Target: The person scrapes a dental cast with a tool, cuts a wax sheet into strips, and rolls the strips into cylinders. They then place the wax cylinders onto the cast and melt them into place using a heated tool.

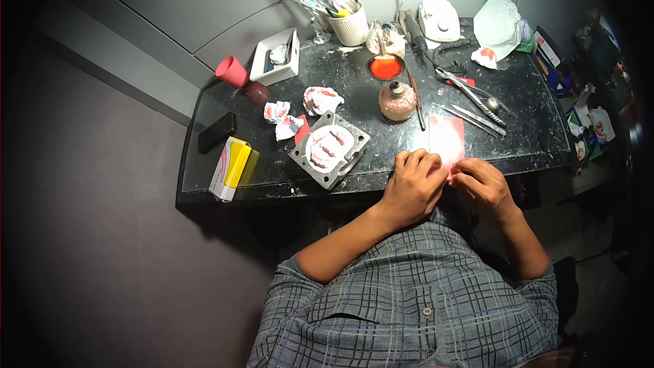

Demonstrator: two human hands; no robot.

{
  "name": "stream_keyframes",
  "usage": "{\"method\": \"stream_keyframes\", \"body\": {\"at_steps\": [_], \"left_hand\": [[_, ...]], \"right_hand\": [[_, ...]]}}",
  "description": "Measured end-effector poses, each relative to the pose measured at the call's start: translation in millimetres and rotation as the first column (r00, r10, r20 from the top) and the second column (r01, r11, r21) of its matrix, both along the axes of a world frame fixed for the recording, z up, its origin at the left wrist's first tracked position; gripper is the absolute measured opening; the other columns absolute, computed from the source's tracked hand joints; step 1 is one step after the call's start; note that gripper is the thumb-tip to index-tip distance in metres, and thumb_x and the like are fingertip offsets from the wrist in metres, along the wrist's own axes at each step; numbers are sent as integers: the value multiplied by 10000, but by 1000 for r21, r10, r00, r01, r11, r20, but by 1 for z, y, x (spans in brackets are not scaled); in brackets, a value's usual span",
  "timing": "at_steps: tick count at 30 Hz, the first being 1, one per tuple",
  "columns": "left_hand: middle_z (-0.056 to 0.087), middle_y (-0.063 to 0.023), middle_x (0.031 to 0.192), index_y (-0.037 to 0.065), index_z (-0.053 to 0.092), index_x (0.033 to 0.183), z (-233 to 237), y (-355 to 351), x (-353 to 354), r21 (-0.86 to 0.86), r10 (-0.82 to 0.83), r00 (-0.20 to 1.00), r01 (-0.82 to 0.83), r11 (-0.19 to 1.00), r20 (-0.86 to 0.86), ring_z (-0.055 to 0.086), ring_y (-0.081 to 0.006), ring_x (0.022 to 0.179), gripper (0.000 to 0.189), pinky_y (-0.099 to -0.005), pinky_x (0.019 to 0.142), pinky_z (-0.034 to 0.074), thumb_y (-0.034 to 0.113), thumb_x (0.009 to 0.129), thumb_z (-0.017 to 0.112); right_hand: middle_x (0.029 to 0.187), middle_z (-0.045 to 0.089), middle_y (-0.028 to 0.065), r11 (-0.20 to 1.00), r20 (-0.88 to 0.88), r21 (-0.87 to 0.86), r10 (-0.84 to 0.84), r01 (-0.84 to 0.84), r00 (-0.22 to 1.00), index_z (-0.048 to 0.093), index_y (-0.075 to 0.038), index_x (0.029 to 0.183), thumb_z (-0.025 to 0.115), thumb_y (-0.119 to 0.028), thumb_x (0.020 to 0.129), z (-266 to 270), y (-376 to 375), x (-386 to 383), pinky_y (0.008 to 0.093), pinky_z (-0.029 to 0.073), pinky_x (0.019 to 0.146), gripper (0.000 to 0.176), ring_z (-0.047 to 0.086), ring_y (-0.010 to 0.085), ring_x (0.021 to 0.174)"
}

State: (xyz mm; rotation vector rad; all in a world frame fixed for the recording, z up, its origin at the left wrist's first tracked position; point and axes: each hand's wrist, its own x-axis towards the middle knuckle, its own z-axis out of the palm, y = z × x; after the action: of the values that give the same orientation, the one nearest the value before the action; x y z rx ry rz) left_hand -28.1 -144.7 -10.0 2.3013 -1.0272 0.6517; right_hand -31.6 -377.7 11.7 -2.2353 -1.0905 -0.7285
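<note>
My left hand [413, 184] and my right hand [482, 184] meet at the front edge of the dark stone worktop [531, 116]. Both pinch the near edge of a pink wax sheet [446, 138] that lies on the worktop, brightly lit. The fingers of both hands are curled over it. A metal dental flask [329, 150] with white plaster and pink wax teeth sits just left of my left hand.
A spirit burner [397, 100] and an orange bowl [386, 67] stand behind the sheet. Metal hand tools [473, 105] lie at right. Plaster casts [321, 100], a pink cup [232, 71], a white tray [276, 56], a phone [217, 131] and a yellow box [230, 168] are at left.
</note>
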Motion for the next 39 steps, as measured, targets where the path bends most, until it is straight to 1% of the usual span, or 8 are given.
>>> {"method": "stream_keyframes", "body": {"at_steps": [8,12,17,21,26,32,35,39], "left_hand": [[668,-46,1189,124,724,1083,4,-8,-6,-30,79,997,-79,996,-17,607,-262,1193,181,-533,1045,315,219,939,779],[670,-39,1192,124,722,1072,1,-11,-5,-36,81,997,-81,996,16,604,-263,1217,172,-536,1050,311,219,940,779],[666,-43,1198,125,718,1102,-1,-10,-4,-23,61,998,-62,998,-16,606,-248,1237,182,-526,1072,298,219,949,755],[663,-74,1252,114,718,1110,-3,-14,-2,-41,33,999,-33,999,-15,598,-274,1257,192,-532,1076,299,213,952,764],[658,-88,1242,100,706,1091,-4,-17,0,-24,19,1000,-19,1000,0,583,-284,1264,165,-530,1090,297,209,974,749],[673,-68,1260,107,704,1110,-8,-13,3,-48,-21,1000,21,999,8,595,-281,1293,172,-515,1091,312,183,967,760],[681,-70,1251,100,704,1121,-13,-10,4,-55,-17,1000,17,998,1,605,-275,1299,203,-497,1089,317,202,962,780],[700,-69,1219,88,704,1115,-12,-7,6,-86,-27,999,25,996,-18,644,-260,1254,195,-465,1062,350,198,972,779]], "right_hand": [[1105,745,127,1000,-7,11,5,-5,1000,694,4,998,815,-26,871,-1,3,2,423,627,862,178,757,318,992],[1110,747,128,1000,-12,14,10,-10,1000,690,5,994,820,-34,876,1,3,0,424,627,861,180,756,323,992],[1113,751,139,997,-31,71,2,1,1000,689,6,981,820,-53,897,-2,0,0,425,616,832,167,754,330,975],[1098,749,134,997,-25,72,0,2,1000,695,4,973,812,-51,895,-3,1,0,432,604,819,151,750,331,967],[1101,741,130,998,-1,65,-8,8,1000,705,7,989,790,-35,882,-8,-1,1,431,594,824,144,744,331,975],[1132,750,139,996,9,90,6,-7,1000,712,11,1007,774,-34,905,-10,-3,2,437,611,878,127,757,332,1002],[1183,757,166,995,-47,96,9,-4,999,711,13,1009,779,-59,936,-10,-6,0,436,618,896,123,761,340,1034],[1187,759,171,996,-49,90,1,3,999,712,18,1012,776,-53,940,-8,-10,-1,424,629,869,120,765,342,1025]]}}
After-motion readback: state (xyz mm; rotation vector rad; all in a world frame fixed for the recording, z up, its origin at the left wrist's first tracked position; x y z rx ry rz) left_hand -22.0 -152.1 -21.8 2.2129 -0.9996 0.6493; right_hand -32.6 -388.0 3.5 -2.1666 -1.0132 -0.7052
